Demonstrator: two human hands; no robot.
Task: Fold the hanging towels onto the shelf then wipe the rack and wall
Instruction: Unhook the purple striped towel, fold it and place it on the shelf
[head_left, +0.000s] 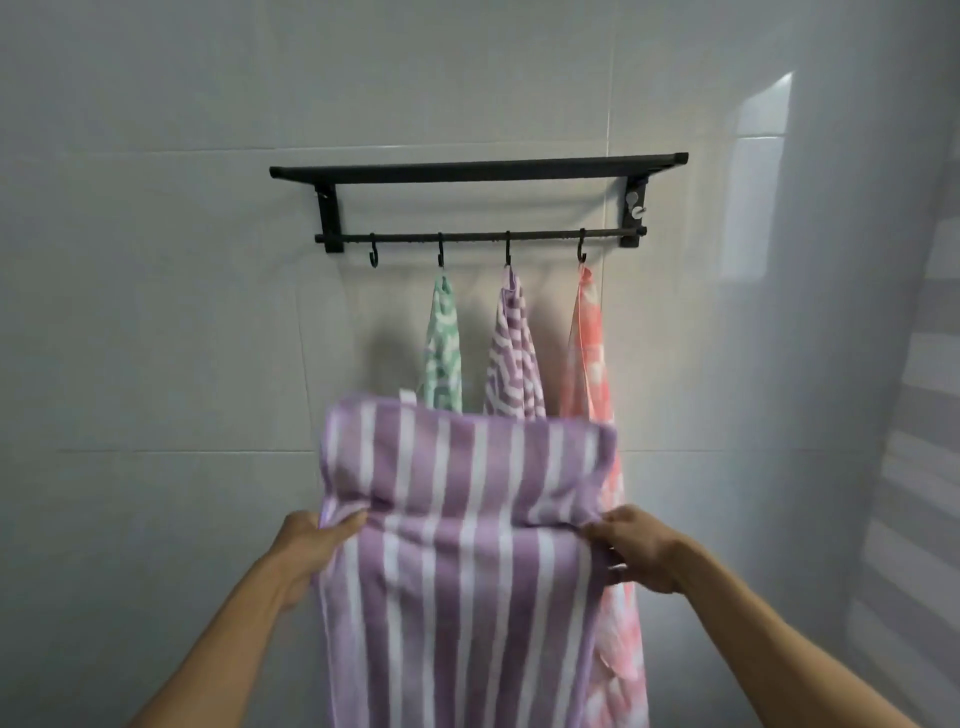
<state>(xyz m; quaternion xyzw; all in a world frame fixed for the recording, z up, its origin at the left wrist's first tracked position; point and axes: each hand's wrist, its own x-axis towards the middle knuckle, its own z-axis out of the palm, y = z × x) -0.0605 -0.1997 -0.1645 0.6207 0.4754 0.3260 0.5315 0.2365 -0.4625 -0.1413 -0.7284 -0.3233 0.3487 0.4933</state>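
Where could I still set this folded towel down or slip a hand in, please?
The rack's top shelf looks bare end to end. The leftmost hook is free. The three hooks to its right are crowded: green towel, purple zigzag towel, pink towel.

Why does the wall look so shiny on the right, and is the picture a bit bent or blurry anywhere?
Head view: a bright patch of glare sits on the glossy tiled wall right of the black rack; soft shadows fall behind the three hanging towels; the wide lens bows the rack and tile lines; the striped towel and both hands, left and right, look slightly smeared.
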